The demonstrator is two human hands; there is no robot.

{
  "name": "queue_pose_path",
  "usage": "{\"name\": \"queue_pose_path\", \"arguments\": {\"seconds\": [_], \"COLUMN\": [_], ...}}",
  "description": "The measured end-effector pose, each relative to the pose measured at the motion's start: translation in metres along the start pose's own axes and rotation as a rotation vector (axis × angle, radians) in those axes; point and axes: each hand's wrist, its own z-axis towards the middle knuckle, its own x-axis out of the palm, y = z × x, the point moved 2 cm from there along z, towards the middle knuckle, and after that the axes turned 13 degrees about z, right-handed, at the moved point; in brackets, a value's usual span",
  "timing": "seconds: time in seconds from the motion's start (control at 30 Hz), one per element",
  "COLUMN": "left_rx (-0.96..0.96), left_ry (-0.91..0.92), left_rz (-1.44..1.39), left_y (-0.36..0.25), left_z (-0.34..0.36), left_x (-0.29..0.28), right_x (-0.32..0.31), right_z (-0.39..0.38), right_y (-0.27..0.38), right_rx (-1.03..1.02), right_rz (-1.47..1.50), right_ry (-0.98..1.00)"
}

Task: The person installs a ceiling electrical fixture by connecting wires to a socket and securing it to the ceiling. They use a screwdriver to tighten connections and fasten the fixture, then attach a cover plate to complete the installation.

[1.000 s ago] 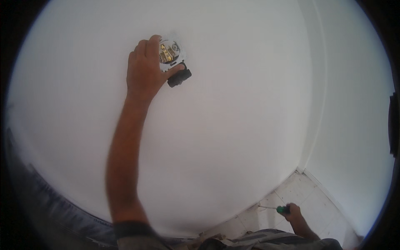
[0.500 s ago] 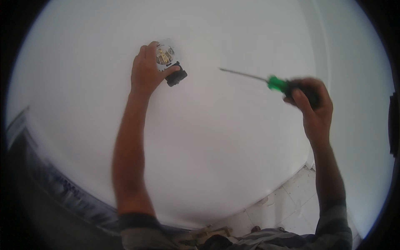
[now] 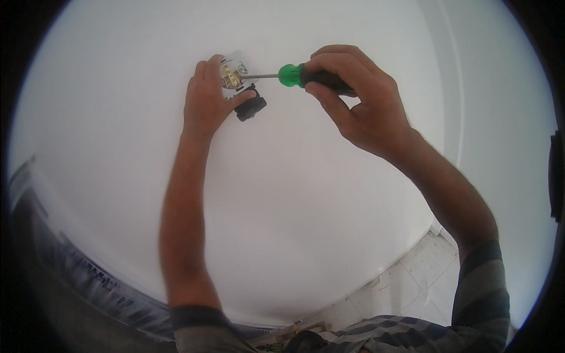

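Green-collared, black-handled screwdriver [image 3: 289, 75] has swung in from well off to the right; its thin metal shaft now reaches the face of the round white-and-brass electrical fitting [image 3: 231, 77] at the smooth white wall [image 3: 306, 194], bringing both hands to one spot. Right hand [image 3: 368, 97]: fingers pinching the handle. Left hand [image 3: 204, 106]: fingers along the fitting's left edge, thumb over a black plastic block [image 3: 251, 106]; whether they pinch, I cannot tell.
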Motion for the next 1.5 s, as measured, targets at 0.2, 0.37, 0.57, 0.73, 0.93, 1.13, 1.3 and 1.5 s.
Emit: {"name": "queue_pose_path", "arguments": {"seconds": [0.2,0.37,0.57,0.73,0.93,1.13,1.3,1.5], "left_rx": [0.002,0.01,0.0,0.006,0.009,0.039,0.033,0.055], "left_ry": [0.007,-0.009,0.001,0.028,0.023,0.022,0.03,-0.01], "left_rz": [0.023,0.014,-0.005,0.005,0.008,0.046,0.123,0.142], "left_y": [-0.001,0.002,0.006,0.006,0.011,0.004,0.01,0.0], "left_z": [0.003,0.002,0.001,0.001,0.002,0.008,0.003,0.001], "left_x": [0.001,0.003,0.008,0.009,0.012,0.013,0.014,0.002], "right_x": [0.0,0.007,0.011,0.012,0.014,0.021,-0.006,-0.003], "right_z": [0.006,0.014,0.04,0.044,0.063,0.07,0.121,0.09], "right_y": [0.008,0.018,0.027,0.029,0.039,0.046,0.076,0.061], "right_rx": [-0.07,-0.129,0.031,-0.273,0.051,0.005,0.392,-0.183], "right_rz": [-0.122,-0.281,-0.476,-0.35,-0.552,-0.616,-0.303,-0.206], "right_ry": [0.128,0.264,0.267,0.166,0.378,0.489,0.93,0.462]}}
